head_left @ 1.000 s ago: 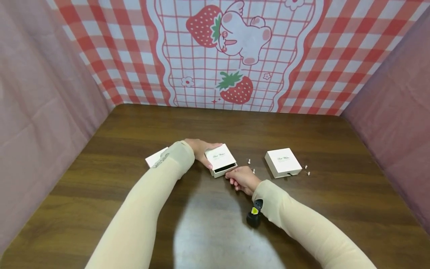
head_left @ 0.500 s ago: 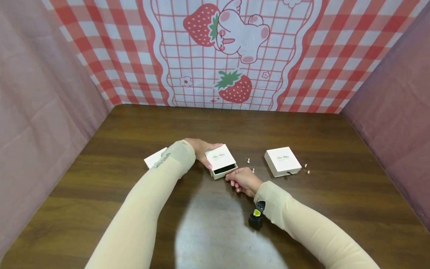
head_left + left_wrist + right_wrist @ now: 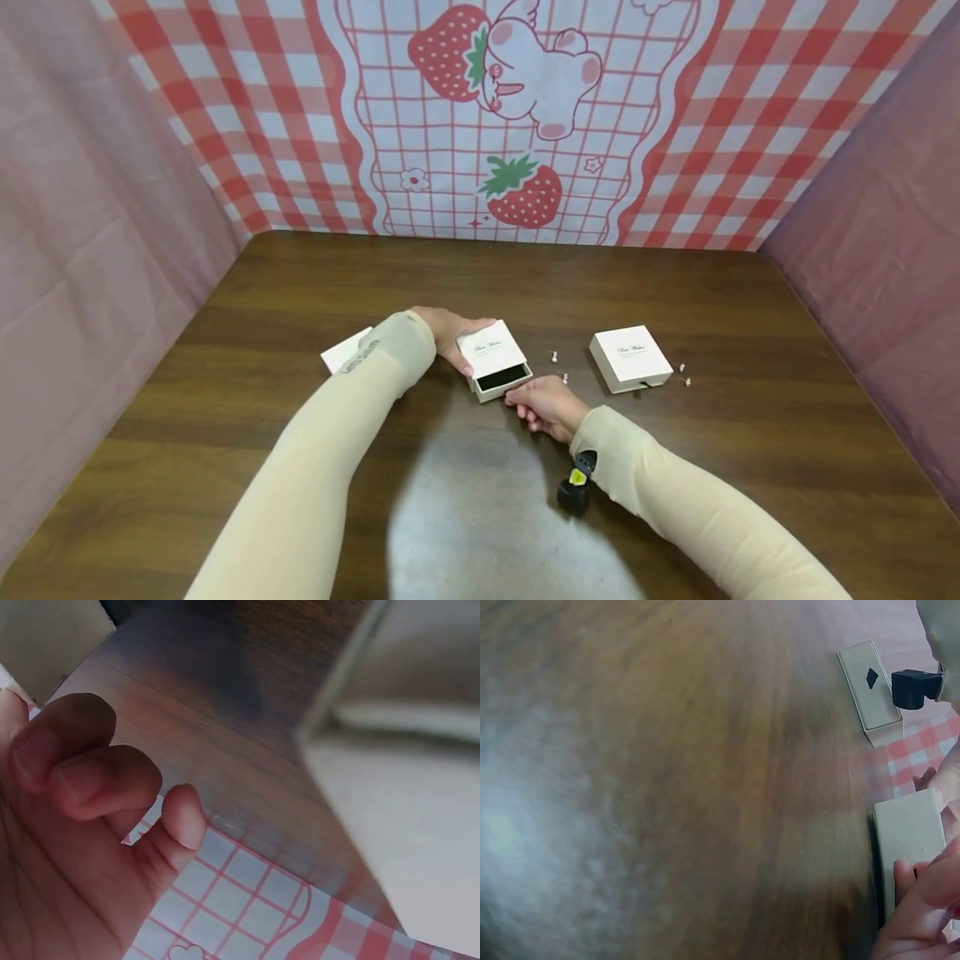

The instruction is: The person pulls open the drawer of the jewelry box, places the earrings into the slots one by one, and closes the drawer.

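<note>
A white drawer box [image 3: 491, 348] with green lettering on its lid sits mid-table, its drawer partly slid out and showing a dark inside. My left hand [image 3: 447, 333] grips the outer sleeve from the left, thumb at the near side and fingers at the far side. At the drawer front, my right hand [image 3: 549, 406] pinches with thumb and forefinger; the fingertips hide what exactly they hold. In the right wrist view, the drawer front [image 3: 909, 832] lies against these fingers. Two small stud earrings [image 3: 554, 357] lie just right of the box, one close beside the right hand.
A second lettered white box [image 3: 632, 358], closed with a black tab, stands to the right. Beside it lie two more small studs [image 3: 687, 382]. Another white box [image 3: 345, 352] sits left, partly behind the left sleeve. A checked cloth [image 3: 285, 125] hangs behind the table.
The drawer has slid a little farther out toward me, and the dark opening has widened. My right hand has drawn slightly back with it. The left hand keeps its hold on the sleeve.
</note>
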A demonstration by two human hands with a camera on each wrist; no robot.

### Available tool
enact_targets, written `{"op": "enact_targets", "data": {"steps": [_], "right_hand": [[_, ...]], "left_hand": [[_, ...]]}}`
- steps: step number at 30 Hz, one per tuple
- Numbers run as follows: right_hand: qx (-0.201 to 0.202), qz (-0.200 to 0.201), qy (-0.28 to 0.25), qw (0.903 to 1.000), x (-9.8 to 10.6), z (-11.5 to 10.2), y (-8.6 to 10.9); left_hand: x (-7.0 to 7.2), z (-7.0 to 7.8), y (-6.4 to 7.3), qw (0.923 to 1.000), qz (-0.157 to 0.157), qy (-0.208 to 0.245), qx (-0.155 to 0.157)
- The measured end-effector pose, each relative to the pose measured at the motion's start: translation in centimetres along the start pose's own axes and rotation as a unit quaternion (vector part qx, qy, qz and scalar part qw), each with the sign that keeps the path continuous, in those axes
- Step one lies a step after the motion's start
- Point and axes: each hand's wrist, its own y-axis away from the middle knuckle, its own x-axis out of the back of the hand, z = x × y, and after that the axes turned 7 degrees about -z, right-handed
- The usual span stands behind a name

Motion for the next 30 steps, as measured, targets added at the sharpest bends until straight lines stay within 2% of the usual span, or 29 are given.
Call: {"op": "enact_targets", "data": {"steps": [11,18,30], "right_hand": [[-0.002,-0.004,0.008,1.0000,0.2,0.4,0.5],[0.000,-0.009,0.018,0.9998,0.4,0.6,0.9],[0.004,-0.006,0.010,0.9999,0.3,0.9,1.5]], "left_hand": [[0.0,0.1,0.1,0.9999,0.002,0.017,-0.003],[-0.3,0.1,0.1,0.9994,0.007,0.032,0.007],[-0.5,0.1,0.1,0.9990,0.008,0.044,-0.001]]}}
